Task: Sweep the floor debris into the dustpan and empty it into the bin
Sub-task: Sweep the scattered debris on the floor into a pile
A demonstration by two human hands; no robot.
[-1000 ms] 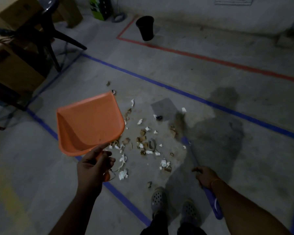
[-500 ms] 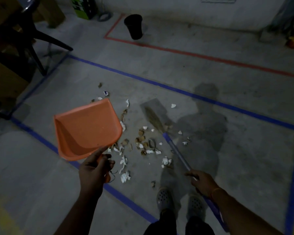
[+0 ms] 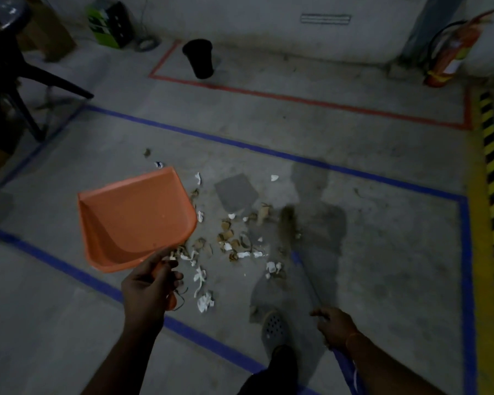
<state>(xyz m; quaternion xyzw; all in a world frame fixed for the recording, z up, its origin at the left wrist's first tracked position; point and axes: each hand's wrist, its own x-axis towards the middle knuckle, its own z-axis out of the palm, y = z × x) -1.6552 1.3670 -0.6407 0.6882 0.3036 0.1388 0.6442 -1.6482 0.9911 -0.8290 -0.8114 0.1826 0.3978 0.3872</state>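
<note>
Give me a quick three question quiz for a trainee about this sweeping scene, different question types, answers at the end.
1. True or false: the orange dustpan already holds debris.
2. Which hand holds the broom: A) left hand B) right hand
3. Fill in: the black bin stands inside the ___ floor outline.

Key
1. False; the pan looks empty, and the paper scraps lie on the floor.
2. B
3. red

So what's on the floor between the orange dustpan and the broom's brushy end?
In the head view, white paper scraps and brown bits lie scattered on the floor between the orange dustpan and the broom head.
</note>
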